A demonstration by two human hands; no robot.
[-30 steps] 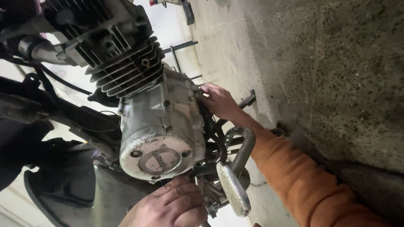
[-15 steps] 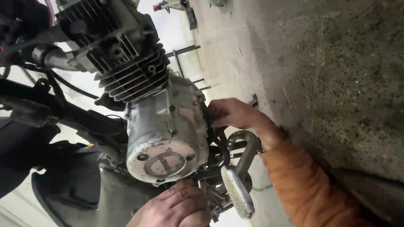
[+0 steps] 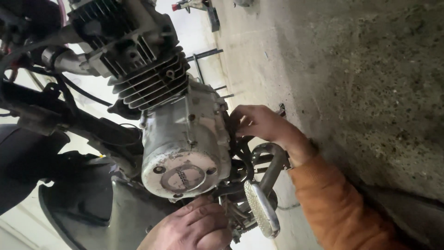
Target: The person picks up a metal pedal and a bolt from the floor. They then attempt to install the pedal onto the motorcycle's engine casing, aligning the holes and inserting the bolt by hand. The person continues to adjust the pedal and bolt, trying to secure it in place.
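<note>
A grey motorcycle engine (image 3: 185,139) with a round side cover and black cooling fins fills the middle of the head view, which is tilted sideways. My right hand (image 3: 261,122), on an orange sleeve, reaches in at the engine's floor-side edge, its fingertips hidden among dark parts. My left hand (image 3: 194,227) sits at the bottom of the view with curled fingers pressed against the parts just beside the round cover. What either hand grips is hidden. A metal footrest (image 3: 261,208) on a curved bar lies between the two hands.
The rough concrete floor (image 3: 360,83) takes up the right side. The black frame tubes and cables (image 3: 55,111) run on the left, with a dark plastic panel (image 3: 88,208) below. A small stand with a red tip (image 3: 194,7) stands far off.
The view has drawn closer to the engine and shifted. My right hand has slid slightly along the engine's edge. My left hand stays by the round cover.
</note>
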